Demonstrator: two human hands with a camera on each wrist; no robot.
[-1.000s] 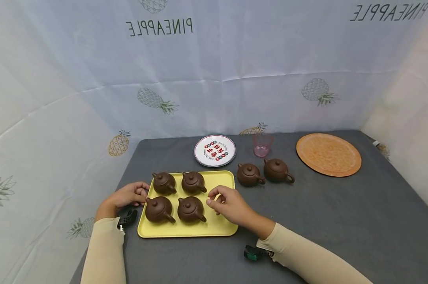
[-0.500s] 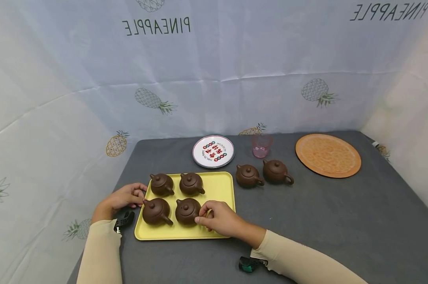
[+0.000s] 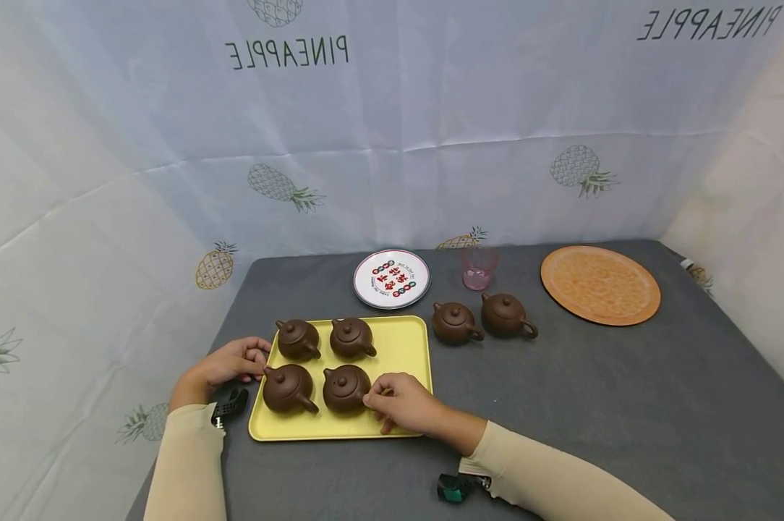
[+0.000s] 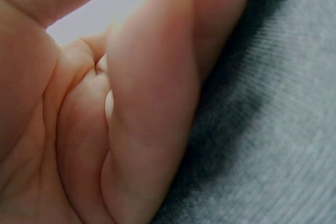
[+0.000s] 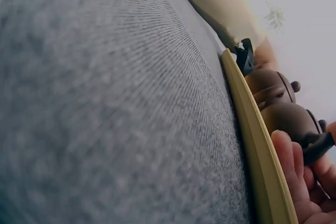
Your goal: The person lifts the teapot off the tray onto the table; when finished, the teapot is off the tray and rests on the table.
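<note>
Several brown teapots sit on a yellow tray (image 3: 398, 336) in two rows. My right hand (image 3: 406, 407) pinches the handle of the front right teapot (image 3: 346, 389), which stands on the tray. In the right wrist view, thumb and fingers are at that dark handle (image 5: 318, 148), with other fingertips (image 5: 282, 142) below it near the tray rim. My left hand (image 3: 234, 360) rests at the tray's left edge, beside the front left teapot (image 3: 288, 388). Its fingers are loosely bent, and the left wrist view shows nothing between them; the contact with the rim is hidden.
Two more brown teapots (image 3: 454, 323) stand on the grey cloth (image 3: 594, 405) right of the tray. Behind are a white plate (image 3: 392, 279) with red writing, a pink clear cup (image 3: 479, 269) and a round orange-brown board (image 3: 600, 285). A pineapple-print curtain (image 3: 398, 195) encloses the table.
My right hand has come down and left from the tray's right part to the front right teapot and taken its handle. The left hand stays at the tray's edge.
</note>
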